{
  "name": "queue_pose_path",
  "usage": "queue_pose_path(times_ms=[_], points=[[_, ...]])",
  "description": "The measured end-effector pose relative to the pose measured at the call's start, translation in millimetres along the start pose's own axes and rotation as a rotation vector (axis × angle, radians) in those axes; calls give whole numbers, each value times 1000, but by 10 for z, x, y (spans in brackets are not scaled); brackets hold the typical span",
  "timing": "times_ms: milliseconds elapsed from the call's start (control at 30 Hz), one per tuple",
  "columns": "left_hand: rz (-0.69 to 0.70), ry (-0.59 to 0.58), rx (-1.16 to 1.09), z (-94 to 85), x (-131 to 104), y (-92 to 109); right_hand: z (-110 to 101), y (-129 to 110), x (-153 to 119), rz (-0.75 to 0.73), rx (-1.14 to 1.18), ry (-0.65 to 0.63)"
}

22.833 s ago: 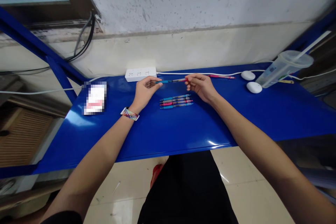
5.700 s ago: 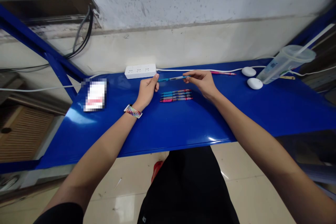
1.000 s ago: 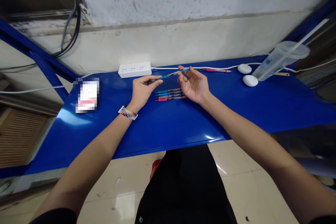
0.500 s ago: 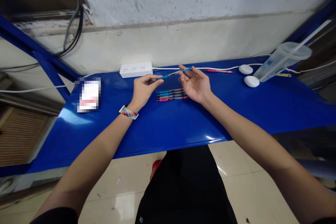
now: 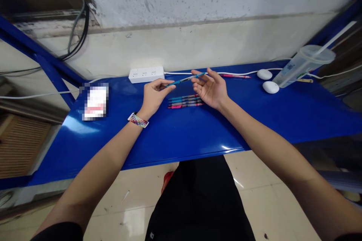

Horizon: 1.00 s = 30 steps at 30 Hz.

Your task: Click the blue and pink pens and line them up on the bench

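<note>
My left hand (image 5: 155,96) is closed in a pinch, thumb and forefinger on one end of a blue pen (image 5: 185,80). The pen is held up above the table, slanting slightly upward to the right. At its other end my right hand (image 5: 210,89) is turned palm up, thumb apart from the loosely curled fingers. The pen's far end lies by those fingers; whether they touch it I cannot tell. Below both hands several pens (image 5: 183,101) with blue, grey and pink grips lie side by side in a row, their right ends partly hidden by my right hand.
On the blue table (image 5: 181,135) a white power strip (image 5: 146,75) stands at the back, its cable running right. A red pen (image 5: 236,76) lies near that cable. Two white rounded objects (image 5: 270,87) and a clear cup with a straw (image 5: 295,66) are at right; a blurred-out item (image 5: 95,102) is left.
My right hand's thumb has lifted off the pen's far end and its fingers have opened a little. More of the pen's length shows now. My left hand has barely moved.
</note>
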<state>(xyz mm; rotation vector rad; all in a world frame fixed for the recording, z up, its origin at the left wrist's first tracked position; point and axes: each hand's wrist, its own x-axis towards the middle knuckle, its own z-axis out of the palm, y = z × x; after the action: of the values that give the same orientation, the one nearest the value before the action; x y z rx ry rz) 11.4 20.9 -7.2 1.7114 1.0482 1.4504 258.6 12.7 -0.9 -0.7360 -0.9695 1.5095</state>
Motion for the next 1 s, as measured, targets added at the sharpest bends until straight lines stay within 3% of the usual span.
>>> queue_pose_path(times_ms=[100, 200, 400, 667, 1000], points=[[25, 1, 41, -25, 11, -6, -72, 13, 49, -155, -252, 36], [35, -71, 113, -63, 10, -16, -192, 8, 94, -292, -581, 16], [107, -252, 327, -116, -11, -47, -338, -49, 81, -343, -1035, -148], [102, -319, 481, -122, 12, -120, -370, -43, 87, -447, -1284, -249], [112, -353, 525, -110, 2, -81, -393, -31, 98, -431, -1290, -232]])
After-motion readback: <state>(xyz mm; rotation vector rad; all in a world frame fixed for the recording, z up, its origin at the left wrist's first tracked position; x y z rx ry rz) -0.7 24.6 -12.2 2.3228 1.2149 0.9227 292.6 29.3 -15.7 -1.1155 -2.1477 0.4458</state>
